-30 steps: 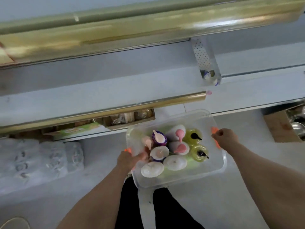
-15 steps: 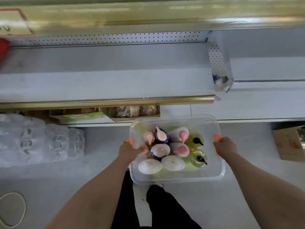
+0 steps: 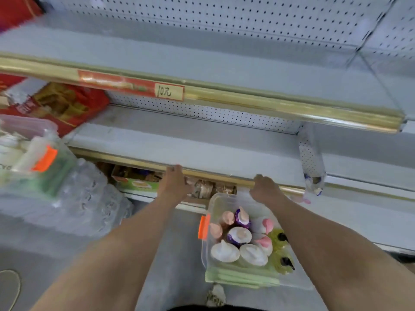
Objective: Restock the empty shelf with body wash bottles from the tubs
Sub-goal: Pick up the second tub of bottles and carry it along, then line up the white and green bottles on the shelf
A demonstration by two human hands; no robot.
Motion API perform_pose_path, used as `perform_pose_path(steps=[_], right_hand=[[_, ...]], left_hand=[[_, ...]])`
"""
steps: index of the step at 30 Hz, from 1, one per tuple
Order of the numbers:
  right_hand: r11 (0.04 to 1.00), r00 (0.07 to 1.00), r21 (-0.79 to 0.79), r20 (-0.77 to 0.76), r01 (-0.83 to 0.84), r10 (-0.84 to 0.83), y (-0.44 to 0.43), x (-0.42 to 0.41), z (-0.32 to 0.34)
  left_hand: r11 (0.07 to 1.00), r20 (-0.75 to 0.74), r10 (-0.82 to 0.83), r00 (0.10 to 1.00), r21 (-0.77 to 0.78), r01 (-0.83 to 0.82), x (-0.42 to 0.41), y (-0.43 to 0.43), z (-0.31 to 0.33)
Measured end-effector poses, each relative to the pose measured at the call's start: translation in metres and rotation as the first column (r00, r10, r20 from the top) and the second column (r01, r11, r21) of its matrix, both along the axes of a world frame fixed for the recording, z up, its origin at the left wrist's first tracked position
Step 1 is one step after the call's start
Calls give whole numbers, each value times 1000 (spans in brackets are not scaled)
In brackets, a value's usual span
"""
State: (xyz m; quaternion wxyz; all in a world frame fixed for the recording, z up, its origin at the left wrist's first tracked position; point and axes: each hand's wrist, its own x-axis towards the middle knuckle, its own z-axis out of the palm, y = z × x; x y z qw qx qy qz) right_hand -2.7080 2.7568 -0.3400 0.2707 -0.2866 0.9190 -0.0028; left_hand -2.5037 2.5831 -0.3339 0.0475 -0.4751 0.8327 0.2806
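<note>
Both hands are sitting up at the gold rail [image 3: 213,173] of the lower shelf [image 3: 202,144], which is lying bare. Left hand [image 3: 175,184] is touching the rail with its fingertips. Right hand [image 3: 265,189] is hovering just below the rail, over the far rim of the tub [image 3: 207,254]. Neither is holding a bottle. Their backs are facing the camera and the frame is blurred, so I cannot tell how far the fingers are curling. Bottles [image 3: 244,241] are standing upright in the tub on the floor, caps up, long axes pointing toward the camera. They are lying below both hands and nearer the body. Right hand is the nearer, straight above the tub; left is hanging off to the tub's left. Judgement: the next pick is calling for a drop and pull-back, right hand first.
</note>
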Motion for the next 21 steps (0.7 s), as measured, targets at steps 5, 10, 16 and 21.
perform_pose_path(steps=[5,10,16,21], right_hand=[[943,963,-205,-128,-261,239,-121,69,95],[771,873,-426,-348,-473,343,-217,162,196],[617,846,-584,-424,-528,323,-287,255,275],[608,838,-584,-451,-538,308,-326,309,290]], left_hand=[[937,-68,-24,997,-349,-2,62,-80,100],[823,-185,72,980,-544,-163,147,-150,185],[709,-257,93,962,-661,-246,236,-211,252],[683,-278,71,958,-686,-250,296,-251,271]])
